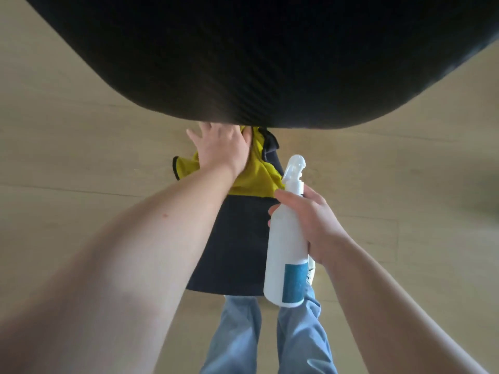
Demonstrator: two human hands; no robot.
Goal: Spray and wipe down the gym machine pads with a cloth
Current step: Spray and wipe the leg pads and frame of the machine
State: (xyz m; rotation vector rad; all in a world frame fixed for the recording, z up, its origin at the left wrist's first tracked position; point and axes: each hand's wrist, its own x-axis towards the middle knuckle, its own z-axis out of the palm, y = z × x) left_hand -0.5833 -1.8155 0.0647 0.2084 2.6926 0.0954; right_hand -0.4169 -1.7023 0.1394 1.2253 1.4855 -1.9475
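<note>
A large black pad (270, 63) fills the top of the view, close to the camera. Below it lies a narrower dark pad (237, 252) with a yellow cloth (256, 174) spread over its far end. My left hand (221, 149) lies flat on the cloth with fingers spread, pressing it down. Its fingertips reach the edge of the large pad and are partly hidden by it. My right hand (316, 222) grips a white spray bottle (286, 238) round its body, beside the dark pad. The nozzle points up and away, and the bottle has a teal label near its base.
Light wooden flooring (81, 130) surrounds the pads on both sides. My legs in blue jeans (237, 333) stand at the near end of the dark pad, and a white shoe (311, 271) shows behind the bottle.
</note>
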